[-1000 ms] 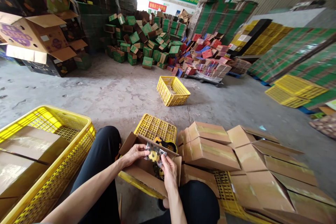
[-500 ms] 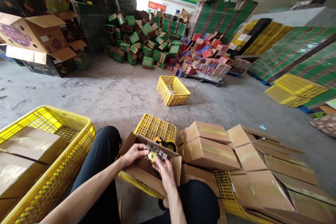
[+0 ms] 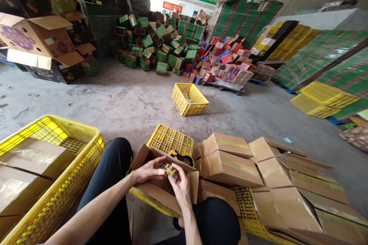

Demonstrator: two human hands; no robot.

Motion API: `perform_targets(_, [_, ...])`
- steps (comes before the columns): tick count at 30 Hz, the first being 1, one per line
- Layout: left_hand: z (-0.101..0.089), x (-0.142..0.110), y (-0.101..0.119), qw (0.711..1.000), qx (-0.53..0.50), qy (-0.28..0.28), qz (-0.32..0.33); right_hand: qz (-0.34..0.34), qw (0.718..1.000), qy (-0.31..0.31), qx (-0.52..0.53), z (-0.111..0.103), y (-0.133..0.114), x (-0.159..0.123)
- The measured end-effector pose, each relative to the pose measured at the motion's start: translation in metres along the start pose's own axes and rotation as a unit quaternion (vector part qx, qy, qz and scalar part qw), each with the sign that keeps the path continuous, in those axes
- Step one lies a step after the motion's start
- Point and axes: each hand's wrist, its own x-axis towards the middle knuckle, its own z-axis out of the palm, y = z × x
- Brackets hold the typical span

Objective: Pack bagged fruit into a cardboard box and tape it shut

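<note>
Between my two hands is a small yellowish packet [image 3: 170, 170] in a clear wrapper with dark marks; what lies inside it I cannot make out. My left hand [image 3: 148, 171] grips its left side with fingers and thumb. My right hand [image 3: 181, 185] closes round its right side. Both hands are above an open cardboard box [image 3: 156, 192], whose inside is dark and mostly hidden by them. Under the box, an upturned yellow crate [image 3: 161, 132] shows its grid. Just behind the box's far edge sits a black and orange object [image 3: 185, 158], partly covered.
Cardboard boxes [image 3: 227, 164] are stacked at my right. At my left, a large yellow crate [image 3: 99, 143] holds a taped carton [image 3: 31, 157]. A smaller yellow crate [image 3: 198, 109] stands ahead on the concrete floor. Green boxes [image 3: 161, 67] lie heaped further back.
The packet, spread flat between my fingertips before, is now bunched into a smaller bundle. My right hand has risen slightly and curled round it; my left fingers have moved right.
</note>
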Motion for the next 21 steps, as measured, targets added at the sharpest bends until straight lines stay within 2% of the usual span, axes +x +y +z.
perform_targets(4, [-0.002,0.002,0.0,0.999,0.001,0.035,0.011,-0.055,0.997,-0.035,-0.031,0.005,0.005,-0.004])
perform_targets(8, [-0.008,0.006,-0.005,0.997,0.005,0.064,0.046,-0.072,0.997,0.003,-0.035,0.006,0.018,-0.003])
perform_targets(11, [-0.011,0.008,-0.007,0.995,0.015,0.073,0.067,-0.012,0.999,0.041,-0.021,0.003,0.029,0.001])
perform_targets(15, [-0.01,0.007,-0.006,0.994,0.022,0.075,0.075,0.103,0.99,0.072,0.06,-0.002,0.034,0.007])
perform_targets(18, [-0.008,0.007,-0.006,0.995,0.001,0.057,0.082,0.153,0.982,0.049,0.1,0.0,0.027,0.006])
perform_targets(21, [-0.007,0.007,-0.006,0.996,-0.01,0.034,0.085,0.173,0.979,-0.015,0.107,0.005,0.011,0.003])
